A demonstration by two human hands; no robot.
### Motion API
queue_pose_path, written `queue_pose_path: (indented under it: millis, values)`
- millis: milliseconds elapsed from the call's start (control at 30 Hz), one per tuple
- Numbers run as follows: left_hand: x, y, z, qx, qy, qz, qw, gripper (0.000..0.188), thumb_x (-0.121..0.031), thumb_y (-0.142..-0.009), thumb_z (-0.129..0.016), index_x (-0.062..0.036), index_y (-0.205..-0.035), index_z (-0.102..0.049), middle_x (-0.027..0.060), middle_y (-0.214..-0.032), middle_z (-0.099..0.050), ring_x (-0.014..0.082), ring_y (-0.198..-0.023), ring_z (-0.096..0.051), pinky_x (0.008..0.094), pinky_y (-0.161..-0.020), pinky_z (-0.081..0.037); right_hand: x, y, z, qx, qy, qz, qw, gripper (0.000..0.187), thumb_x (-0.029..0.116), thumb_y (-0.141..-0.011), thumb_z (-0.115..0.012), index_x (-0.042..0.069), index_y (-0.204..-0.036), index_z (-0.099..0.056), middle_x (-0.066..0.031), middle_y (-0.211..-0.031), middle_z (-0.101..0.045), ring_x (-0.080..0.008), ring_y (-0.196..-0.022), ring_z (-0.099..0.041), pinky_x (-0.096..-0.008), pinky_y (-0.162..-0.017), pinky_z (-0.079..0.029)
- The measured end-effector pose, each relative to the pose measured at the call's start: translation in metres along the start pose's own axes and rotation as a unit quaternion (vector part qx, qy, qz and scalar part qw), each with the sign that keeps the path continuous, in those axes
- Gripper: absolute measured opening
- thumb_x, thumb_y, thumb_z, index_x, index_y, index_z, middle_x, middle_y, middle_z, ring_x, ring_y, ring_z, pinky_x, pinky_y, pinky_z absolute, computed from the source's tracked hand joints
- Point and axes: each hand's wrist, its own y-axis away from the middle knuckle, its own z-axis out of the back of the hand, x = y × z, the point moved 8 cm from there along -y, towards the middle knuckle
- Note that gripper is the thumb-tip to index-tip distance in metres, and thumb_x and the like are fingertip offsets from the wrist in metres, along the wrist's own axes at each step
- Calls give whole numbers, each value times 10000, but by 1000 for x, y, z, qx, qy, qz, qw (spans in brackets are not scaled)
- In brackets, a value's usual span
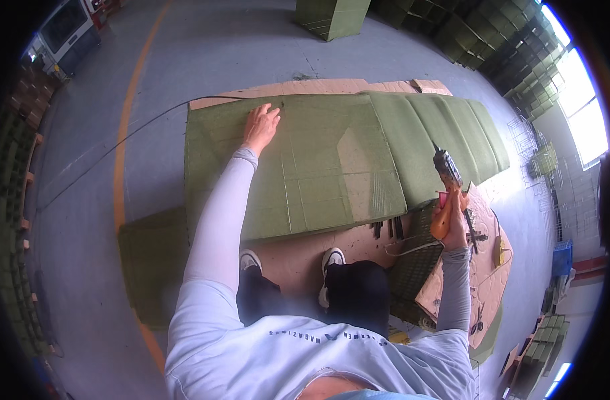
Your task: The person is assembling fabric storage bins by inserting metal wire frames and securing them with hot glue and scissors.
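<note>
A large green sheet-covered panel [252, 173] lies in front of me, with creases and a pale worn patch on its surface. My left hand [262, 127] rests on its far left part, fingers bent and apart, holding nothing. In my right hand [457, 227] is a gun-shaped tool [446, 175] with an orange grip and a dark barrel. Its narrow tip points away from me, over the padded, ribbed green section [445, 133] that adjoins the panel on the right. Whether the tip touches the green surface I cannot tell.
Cardboard [318, 257] lies beneath the panel. Several dark strips [388, 229] stick out at its near edge. To the right are a green crate [412, 267], scissors [477, 321] and a yellow item [502, 252]. A cable [152, 120] crosses the floor. Green blocks [478, 33] are stacked behind.
</note>
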Motion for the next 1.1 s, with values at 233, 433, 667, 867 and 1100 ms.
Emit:
queue_pose_path:
  millis: [233,433,667,867,1100]
  values:
    - [18,4,-17,32,-27,-37,998,302,-238,-922,-486,-74,-1144,-609,154,-1228,-544,308,-1140,-504,408,-967,-407,16,1,54,-40,4,26,999,428,497,-871,-571,107,-1045,-541,-9,-742,-559,-139,-523,-555,-282,-474,-491]
    - [26,-13,-38,75,-52,-48,995,362,-278,-967,-402,-79,-1231,-548,151,-1301,-481,313,-1187,-461,400,-985,-377,-15,80,223,-240,-116,94,959,444,522,-866,-560,127,-1057,-494,-32,-734,-555,-185,-547,-587,-316,-481,-524]
    - [19,-7,-39,80,-81,-49,992,382,-291,-974,-384,-88,-1267,-517,135,-1328,-464,308,-1197,-455,414,-977,-374,-36,96,330,-383,-134,99,908,460,528,-842,-593,139,-1041,-451,-41,-698,-543,-191,-529,-573,-339,-485,-531]
    - [25,-4,-35,93,-80,-36,992,391,-303,-977,-374,-99,-1282,-508,126,-1346,-451,304,-1217,-441,420,-988,-365,-73,43,353,-364,-101,60,924,529,552,-825,-598,125,-1107,-463,-76,-756,-578,-257,-589,-610,-390,-524,-544]
    - [22,-5,-48,111,-88,-54,988,416,-314,-980,-359,-72,-1285,-504,156,-1355,-440,308,-1247,-414,401,-1021,-343,-64,91,376,-423,194,-73,882,614,600,-829,-550,20,-1032,-567,-123,-788,-644,-232,-622,-649,-364,-529,-543]
